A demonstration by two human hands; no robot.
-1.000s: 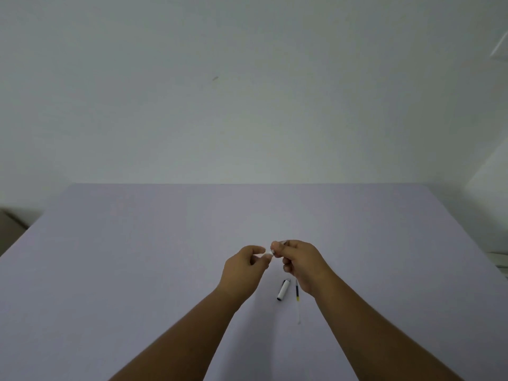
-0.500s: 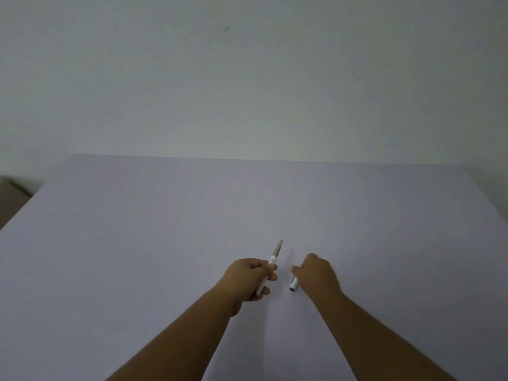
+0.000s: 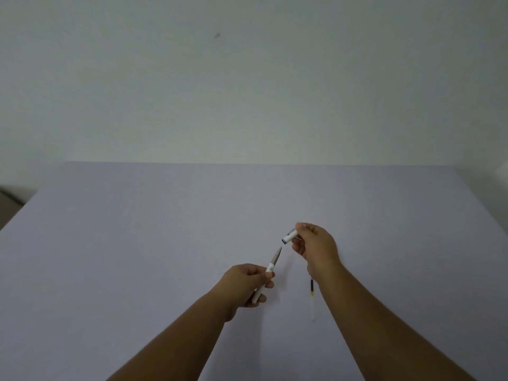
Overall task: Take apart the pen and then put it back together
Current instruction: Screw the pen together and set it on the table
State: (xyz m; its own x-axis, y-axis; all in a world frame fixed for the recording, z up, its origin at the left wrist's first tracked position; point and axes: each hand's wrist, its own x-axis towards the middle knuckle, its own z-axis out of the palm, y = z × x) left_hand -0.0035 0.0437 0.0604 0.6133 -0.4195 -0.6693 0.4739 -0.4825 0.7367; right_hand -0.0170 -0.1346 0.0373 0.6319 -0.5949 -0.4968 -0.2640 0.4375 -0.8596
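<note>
My left hand (image 3: 244, 284) grips the white pen body (image 3: 270, 268), whose grey tapered tip points up and to the right. My right hand (image 3: 316, 247) pinches the white pen cap (image 3: 289, 236) a little above and to the right of that tip, with the cap's dark open end facing the tip. A small gap separates cap and tip. A thin refill (image 3: 312, 296) with a dark and yellow section lies on the table under my right wrist, partly hidden by it.
The pale lilac table (image 3: 137, 257) stretches to a plain wall at the back. Its left edge runs diagonally at the far left, with a dark floor strip (image 3: 11, 199) beyond.
My right hand picked the cap up off the table and lifted it above the pen tip. My left hand stayed on the pen body, and the refill on the table came into view.
</note>
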